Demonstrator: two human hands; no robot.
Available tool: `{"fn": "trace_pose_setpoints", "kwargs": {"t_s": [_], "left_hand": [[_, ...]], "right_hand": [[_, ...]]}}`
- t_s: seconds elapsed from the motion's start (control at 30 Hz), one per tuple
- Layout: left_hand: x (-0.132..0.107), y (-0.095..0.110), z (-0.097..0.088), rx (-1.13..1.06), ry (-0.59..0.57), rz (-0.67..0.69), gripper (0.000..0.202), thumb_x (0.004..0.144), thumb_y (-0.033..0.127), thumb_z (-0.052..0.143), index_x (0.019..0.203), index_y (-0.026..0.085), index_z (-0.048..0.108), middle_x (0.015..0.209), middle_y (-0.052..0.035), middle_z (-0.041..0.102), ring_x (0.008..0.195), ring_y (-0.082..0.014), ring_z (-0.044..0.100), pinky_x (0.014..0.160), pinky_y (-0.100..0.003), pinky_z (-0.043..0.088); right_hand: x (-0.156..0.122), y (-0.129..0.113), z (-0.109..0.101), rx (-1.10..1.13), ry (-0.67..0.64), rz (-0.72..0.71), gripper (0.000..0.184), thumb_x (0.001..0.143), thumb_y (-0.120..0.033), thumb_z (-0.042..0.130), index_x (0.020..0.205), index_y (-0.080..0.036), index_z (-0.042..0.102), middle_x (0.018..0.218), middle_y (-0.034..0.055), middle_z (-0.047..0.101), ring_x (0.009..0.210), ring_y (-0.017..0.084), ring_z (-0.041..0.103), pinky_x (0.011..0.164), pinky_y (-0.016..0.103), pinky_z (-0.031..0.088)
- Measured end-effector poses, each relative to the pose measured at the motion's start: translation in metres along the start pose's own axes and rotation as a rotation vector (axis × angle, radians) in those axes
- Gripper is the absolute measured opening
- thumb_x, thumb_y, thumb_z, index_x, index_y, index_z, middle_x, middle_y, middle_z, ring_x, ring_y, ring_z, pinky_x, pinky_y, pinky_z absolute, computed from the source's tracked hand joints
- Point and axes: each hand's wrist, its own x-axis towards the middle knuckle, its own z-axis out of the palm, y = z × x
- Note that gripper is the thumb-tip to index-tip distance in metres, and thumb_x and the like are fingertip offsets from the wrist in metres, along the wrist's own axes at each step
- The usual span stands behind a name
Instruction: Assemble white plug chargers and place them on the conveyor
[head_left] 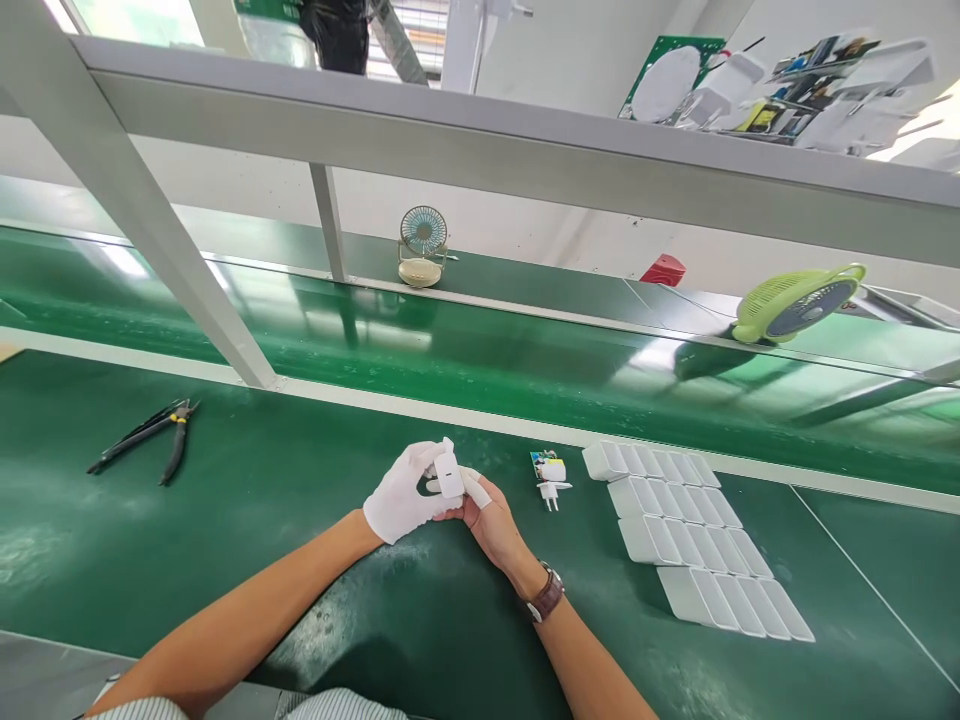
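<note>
Gloved left hand (pixel 405 492) & bare right hand (pixel 491 520) both pinch white charger case (pixel 448 474); best keep it square w/ firm thumbs.

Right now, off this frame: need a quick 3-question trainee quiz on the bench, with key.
1. True or false: the pliers lie to the right of the rows of white casings.
2. Multiple choice: the left hand wears A) a white glove, B) a wristwatch, C) nothing.
3. Fill in: the right hand and the left hand together hold one small white ____.

Key: 1 false, they lie far to the left; 2 A; 3 charger shell.
</note>
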Motion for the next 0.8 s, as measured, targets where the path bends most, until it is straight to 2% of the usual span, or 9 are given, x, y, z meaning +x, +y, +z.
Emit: {"fn": "trace_pose_setpoints", "kwargs": {"t_s": [0.17, 0.37, 0.47, 0.57, 0.67, 0.8], "left_hand": [[0.000, 0.000, -0.001, 0.024, -0.019, 0.051, 0.064, 0.075, 0.030, 0.078, 0.134, 0.027, 0.053, 0.123, -0.0094, 0.061, 0.108, -0.0257, 0.063, 0.091, -0.040, 0.056], [0.000, 0.001, -0.002, 0.001, -0.005, 0.057, 0.067, 0.073, 0.031, 0.079, 0.134, 0.026, 0.052, 0.125, -0.0103, 0.061, 0.109, -0.0264, 0.064, 0.094, -0.043, 0.055], [0.000, 0.001, -0.003, -0.038, -0.023, 0.050, 0.070, 0.069, 0.030, 0.082, 0.132, 0.024, 0.052, 0.129, -0.0115, 0.060, 0.114, -0.0284, 0.063, 0.097, -0.045, 0.054], [0.002, -0.001, -0.003, -0.040, -0.057, -0.061, 0.071, 0.069, 0.027, 0.081, 0.133, 0.024, 0.051, 0.128, -0.0106, 0.062, 0.117, -0.0290, 0.062, 0.100, -0.046, 0.053], [0.007, -0.002, -0.004, -0.020, -0.081, -0.140, 0.054, 0.075, 0.023, 0.073, 0.126, 0.024, 0.058, 0.117, -0.0073, 0.068, 0.107, -0.0249, 0.066, 0.095, -0.042, 0.054], [0.015, -0.003, -0.007, 0.066, -0.177, -0.124, 0.019, 0.074, 0.020, 0.072, 0.093, 0.022, 0.071, 0.091, -0.0029, 0.071, 0.091, -0.0218, 0.067, 0.087, -0.036, 0.053]], "right_hand": [[0.001, 0.002, -0.001, -0.125, 0.011, -0.065, 0.047, 0.098, -0.055, 0.045, 0.118, -0.020, 0.069, 0.084, 0.0078, 0.074, 0.079, 0.025, 0.071, 0.067, 0.041, 0.063], [0.003, 0.008, -0.005, -0.110, -0.008, -0.082, 0.042, 0.100, -0.049, 0.044, 0.121, -0.021, 0.068, 0.088, 0.0079, 0.075, 0.076, 0.024, 0.071, 0.067, 0.040, 0.062], [0.002, 0.010, -0.009, -0.191, 0.089, -0.162, 0.038, 0.097, -0.048, 0.052, 0.123, -0.023, 0.064, 0.097, 0.0075, 0.074, 0.080, 0.023, 0.071, 0.070, 0.039, 0.063], [0.001, 0.010, -0.014, -0.440, 0.229, -0.367, 0.031, 0.093, -0.039, 0.060, 0.120, -0.024, 0.064, 0.111, 0.0086, 0.071, 0.091, 0.023, 0.070, 0.082, 0.040, 0.062], [0.001, 0.008, -0.018, -0.764, 0.221, -0.576, 0.029, 0.093, -0.026, 0.057, 0.121, -0.026, 0.064, 0.116, 0.0094, 0.068, 0.102, 0.023, 0.067, 0.093, 0.043, 0.058], [0.001, 0.008, -0.022, -1.038, 0.133, -0.726, 0.037, 0.094, -0.018, 0.052, 0.128, -0.026, 0.062, 0.118, 0.0104, 0.065, 0.110, 0.024, 0.065, 0.096, 0.042, 0.058]]}}
